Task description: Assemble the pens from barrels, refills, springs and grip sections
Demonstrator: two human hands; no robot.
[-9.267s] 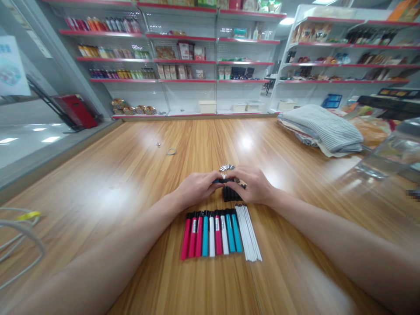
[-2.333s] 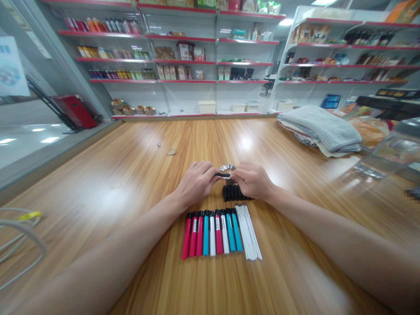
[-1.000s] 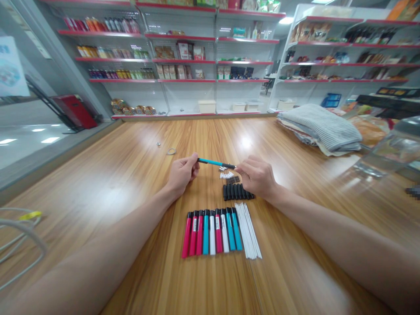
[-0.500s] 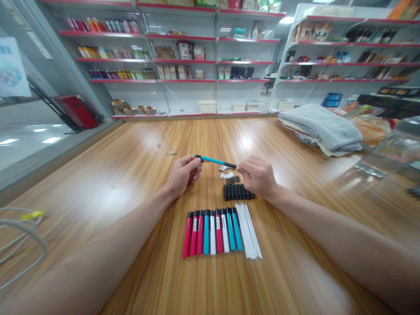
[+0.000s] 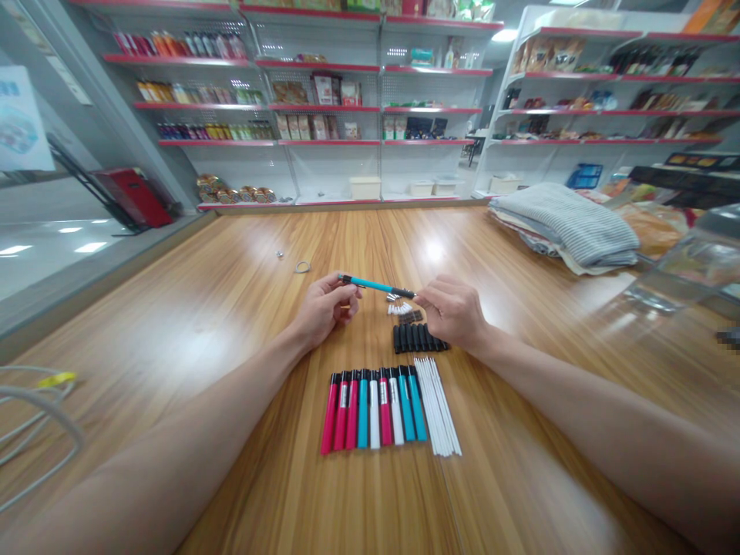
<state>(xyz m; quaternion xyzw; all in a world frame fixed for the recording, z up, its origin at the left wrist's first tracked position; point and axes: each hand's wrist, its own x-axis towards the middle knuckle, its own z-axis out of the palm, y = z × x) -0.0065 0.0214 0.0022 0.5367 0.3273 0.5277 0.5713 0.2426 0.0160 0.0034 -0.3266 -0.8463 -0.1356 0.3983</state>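
Note:
A blue pen [image 5: 373,285] with black ends is held in the air between my two hands, nearly level and sloping down to the right. My left hand [image 5: 328,307] is closed on its clip end. At the tip end, the fingers of my right hand [image 5: 452,310] pinch the pen. Below lie several black grips [image 5: 419,338] in a row, with small white parts [image 5: 399,309], springs [image 5: 412,317] and metal tips [image 5: 398,296] beyond them. Closer to me is a row of red, blue and white pen barrels [image 5: 375,408], and beside it white refills [image 5: 440,407].
A folded striped cloth [image 5: 570,223] and a clear container [image 5: 676,266] are on the table's right. A small ring [image 5: 302,267] lies beyond my left hand. White cable [image 5: 40,401] coils at the left edge. Stocked shelves [image 5: 324,108] stand behind the table.
The pen has shifted very slightly to the left, and the fingers of my left hand have loosened a little around its end. My right hand has barely moved.

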